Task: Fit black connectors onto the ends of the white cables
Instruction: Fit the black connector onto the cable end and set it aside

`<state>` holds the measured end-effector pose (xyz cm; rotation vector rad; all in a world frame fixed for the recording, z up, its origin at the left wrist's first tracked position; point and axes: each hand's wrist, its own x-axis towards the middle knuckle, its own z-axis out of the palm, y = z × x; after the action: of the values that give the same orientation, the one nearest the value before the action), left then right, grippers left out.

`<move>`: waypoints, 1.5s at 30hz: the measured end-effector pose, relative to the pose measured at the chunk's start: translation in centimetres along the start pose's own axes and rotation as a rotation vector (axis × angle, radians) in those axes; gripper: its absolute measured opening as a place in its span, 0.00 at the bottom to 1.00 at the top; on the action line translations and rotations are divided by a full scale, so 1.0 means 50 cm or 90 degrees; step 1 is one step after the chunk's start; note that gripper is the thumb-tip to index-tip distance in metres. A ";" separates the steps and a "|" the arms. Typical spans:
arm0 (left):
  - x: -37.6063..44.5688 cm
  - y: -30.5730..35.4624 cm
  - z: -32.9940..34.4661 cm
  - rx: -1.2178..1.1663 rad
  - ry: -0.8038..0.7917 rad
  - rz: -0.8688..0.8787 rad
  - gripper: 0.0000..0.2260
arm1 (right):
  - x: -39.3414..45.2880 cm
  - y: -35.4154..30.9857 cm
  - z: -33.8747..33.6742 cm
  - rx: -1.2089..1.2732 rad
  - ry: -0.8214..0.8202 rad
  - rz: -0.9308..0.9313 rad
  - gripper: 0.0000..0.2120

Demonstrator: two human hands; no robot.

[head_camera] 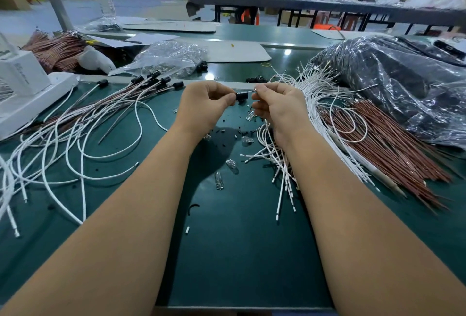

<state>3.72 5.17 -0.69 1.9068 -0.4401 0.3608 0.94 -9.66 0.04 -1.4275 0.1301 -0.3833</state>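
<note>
Bare forearms over green tabletop (227, 252); at centre frame, left hand (204, 106) pinching small rigid black connector (241, 96), right hand (277, 106) pinching limp white cable (255, 90) near metal tip; light, best gripped close to ends.

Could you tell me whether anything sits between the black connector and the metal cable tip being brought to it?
Nothing visible does: the left hand holds the black connector, and the right hand holds the cable tip right at its end.

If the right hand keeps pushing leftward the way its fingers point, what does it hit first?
The black connector pinched by the left hand. The right hand holds a metal terminal aimed at it, seemingly almost touching.
</note>
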 end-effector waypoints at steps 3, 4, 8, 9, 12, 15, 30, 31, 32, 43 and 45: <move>0.000 0.001 -0.001 0.025 -0.004 0.007 0.02 | 0.001 -0.001 -0.002 0.011 -0.012 0.000 0.06; 0.000 0.001 -0.001 0.033 -0.005 0.007 0.03 | 0.001 -0.002 -0.002 0.017 -0.017 0.002 0.06; -0.003 0.004 -0.001 0.034 -0.015 0.002 0.03 | 0.001 -0.006 -0.006 0.022 -0.037 -0.005 0.09; -0.004 0.005 -0.001 0.030 -0.014 0.001 0.03 | 0.000 -0.007 -0.006 0.020 -0.042 -0.009 0.09; -0.005 0.008 0.000 0.022 -0.005 0.006 0.02 | -0.002 -0.008 -0.005 0.016 -0.045 -0.018 0.09; -0.004 0.011 -0.003 0.016 0.016 0.034 0.03 | -0.001 -0.007 -0.006 0.016 -0.027 -0.020 0.06; -0.006 0.012 0.000 -0.006 -0.015 -0.015 0.04 | 0.000 -0.004 -0.011 -0.079 -0.058 -0.127 0.10; -0.007 0.012 0.000 -0.014 -0.012 -0.015 0.04 | 0.001 -0.004 -0.013 -0.096 -0.057 -0.139 0.10; -0.007 0.012 -0.001 -0.019 -0.009 -0.013 0.04 | 0.001 -0.004 -0.014 -0.115 -0.054 -0.149 0.10; -0.008 0.016 0.005 0.003 -0.025 0.013 0.03 | -0.002 -0.002 -0.003 -0.255 -0.046 -0.179 0.05; -0.007 0.016 0.006 0.007 -0.021 0.000 0.03 | -0.004 -0.003 0.000 -0.278 -0.041 -0.193 0.04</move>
<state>3.03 4.68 -0.30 1.9267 -0.4606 0.3318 0.71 -9.62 0.18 -1.8981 -0.0612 -0.5819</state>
